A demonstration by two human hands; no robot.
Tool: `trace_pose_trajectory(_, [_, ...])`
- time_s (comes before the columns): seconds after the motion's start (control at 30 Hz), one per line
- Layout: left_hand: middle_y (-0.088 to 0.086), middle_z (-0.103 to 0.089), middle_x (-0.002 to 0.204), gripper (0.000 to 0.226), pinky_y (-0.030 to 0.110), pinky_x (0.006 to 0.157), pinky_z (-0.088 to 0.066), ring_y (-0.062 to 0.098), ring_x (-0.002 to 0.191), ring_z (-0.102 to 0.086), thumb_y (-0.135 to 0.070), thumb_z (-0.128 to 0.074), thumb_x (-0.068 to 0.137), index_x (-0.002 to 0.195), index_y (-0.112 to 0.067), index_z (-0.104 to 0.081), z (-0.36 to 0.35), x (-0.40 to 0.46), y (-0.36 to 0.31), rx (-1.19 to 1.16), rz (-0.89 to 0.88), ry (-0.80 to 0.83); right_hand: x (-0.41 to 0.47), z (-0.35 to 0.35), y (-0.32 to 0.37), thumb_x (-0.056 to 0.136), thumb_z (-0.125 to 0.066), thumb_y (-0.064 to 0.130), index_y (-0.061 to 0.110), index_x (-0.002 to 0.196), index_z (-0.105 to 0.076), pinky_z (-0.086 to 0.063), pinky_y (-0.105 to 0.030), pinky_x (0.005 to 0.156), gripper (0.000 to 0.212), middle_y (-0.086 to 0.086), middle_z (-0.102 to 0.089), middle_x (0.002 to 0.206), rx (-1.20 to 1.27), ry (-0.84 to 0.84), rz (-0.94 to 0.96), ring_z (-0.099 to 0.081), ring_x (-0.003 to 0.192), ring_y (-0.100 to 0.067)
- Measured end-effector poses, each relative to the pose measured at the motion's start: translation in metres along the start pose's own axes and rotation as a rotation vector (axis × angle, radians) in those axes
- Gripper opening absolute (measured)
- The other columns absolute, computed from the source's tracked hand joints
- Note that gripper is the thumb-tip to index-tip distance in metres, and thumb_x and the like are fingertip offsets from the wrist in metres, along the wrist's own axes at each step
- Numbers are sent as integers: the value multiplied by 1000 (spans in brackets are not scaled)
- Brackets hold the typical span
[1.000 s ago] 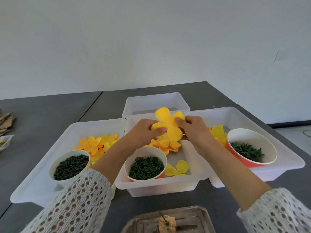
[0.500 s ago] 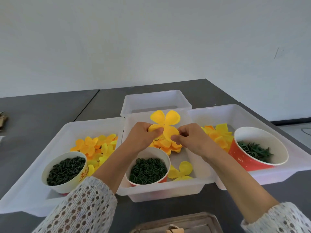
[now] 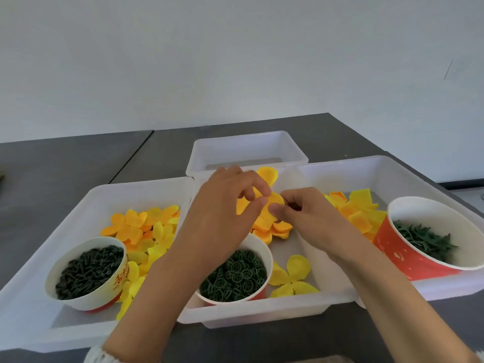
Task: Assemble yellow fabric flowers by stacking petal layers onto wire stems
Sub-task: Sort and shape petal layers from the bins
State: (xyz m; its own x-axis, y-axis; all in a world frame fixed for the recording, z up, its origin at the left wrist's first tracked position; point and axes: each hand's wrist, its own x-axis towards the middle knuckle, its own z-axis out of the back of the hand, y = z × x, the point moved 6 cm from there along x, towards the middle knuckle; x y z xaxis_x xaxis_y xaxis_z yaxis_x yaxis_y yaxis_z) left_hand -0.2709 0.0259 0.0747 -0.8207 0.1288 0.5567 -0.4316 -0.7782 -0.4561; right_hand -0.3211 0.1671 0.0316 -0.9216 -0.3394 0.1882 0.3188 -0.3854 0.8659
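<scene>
A yellow petal layer is held above the middle tray, pinched between thumb and curled fingers of the left hand on one side and of the right hand on the other, both forearms reaching forward. In the middle tray a cup of green rings stands beside loose petals. Left of the middle tray, a tray holds petals and a cup of dark green pieces; right of it, another tray holds petals and a red cup of green leafy parts.
</scene>
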Motion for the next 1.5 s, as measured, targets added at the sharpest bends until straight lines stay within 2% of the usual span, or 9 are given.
trace_pose_trajectory(0.1, [-15, -58, 88, 10, 7, 72, -35, 2, 91, -52, -33, -66, 89, 98, -37, -65, -11, -1, 1, -80, 16, 110, 2, 4, 11, 90, -61, 16, -5, 68, -55, -36, -32, 61, 32, 9, -51, 51, 15, 0, 35, -45, 56, -10])
trace_pose_trajectory(0.2, [-15, -66, 93, 15, 5, 75, -36, 2, 94, -58, -29, -73, 84, 98, -34, -67, -14, 0, 3, -194, 41, 151, 0, 5, 13, 91, -60, 16, -11, 75, -57, -30, -34, 62, 32, -12, -44, 63, 83, 7, 33, -38, 62, -19])
trace_pose_trajectory(0.43, [-19, -71, 78, 19, 6, 73, -43, -2, 82, -64, -19, -78, 77, 89, -32, -72, -21, -6, 10, -309, 143, 90, 2, -8, 7, 92, -58, 12, -17, 76, -54, -27, -35, 63, 33, -13, -45, 67, 174, 13, -3, -35, 66, -23])
trace_pose_trajectory(0.53, [-19, -71, 79, 18, 11, 74, -47, -2, 80, -65, -18, -77, 79, 88, -32, -71, -21, -11, 15, -357, 171, 57, 1, -11, 11, 92, -60, 18, -14, 69, -48, -21, -35, 57, 41, -12, -36, 62, 208, 26, 29, -28, 61, -23])
trace_pose_trajectory(0.67, [-16, -74, 81, 15, 15, 74, -51, 2, 80, -69, -17, -74, 83, 89, -31, -72, -17, -15, 21, -468, 225, 26, -2, -12, 22, 82, -58, 37, 4, 60, -46, -15, -41, 56, 41, -11, -28, 60, 274, 68, 116, -23, 59, -25])
trace_pose_trajectory(0.87, [-5, -76, 90, 22, 20, 80, -55, 7, 87, -71, -28, -72, 81, 101, -19, -74, -17, -11, 31, -610, 302, 28, -1, -11, 22, 87, -55, 23, 7, 78, -53, -22, -35, 52, 19, -12, -36, 60, 371, 112, 180, -29, 57, -23])
trace_pose_trajectory(1.1, [-6, -77, 88, 36, 14, 74, -53, 5, 85, -72, -37, -72, 67, 97, -19, -75, -15, -10, 28, -701, 307, 31, 1, -11, 16, 84, -58, 26, 7, 80, -52, -28, -28, 52, 20, -9, -37, 59, 435, 121, 170, -31, 56, -20])
trace_pose_trajectory(1.33, [-8, -76, 81, 38, 11, 69, -51, 0, 76, -70, -35, -73, 65, 98, -16, -75, -15, -9, 27, -742, 321, 36, 1, -10, 14, 83, -60, 24, 6, 79, -53, -17, -38, 53, 20, -6, -34, 55, 487, 120, 158, -25, 55, -20])
trace_pose_trajectory(1.5, [-9, -74, 73, 38, 10, 63, -49, -1, 67, -66, -32, -71, 68, 100, -11, -74, -18, -9, 25, -798, 341, 56, 1, -9, 15, 82, -61, 24, 5, 79, -51, -16, -36, 51, 22, -1, -36, 51, 494, 113, 168, -24, 52, -17])
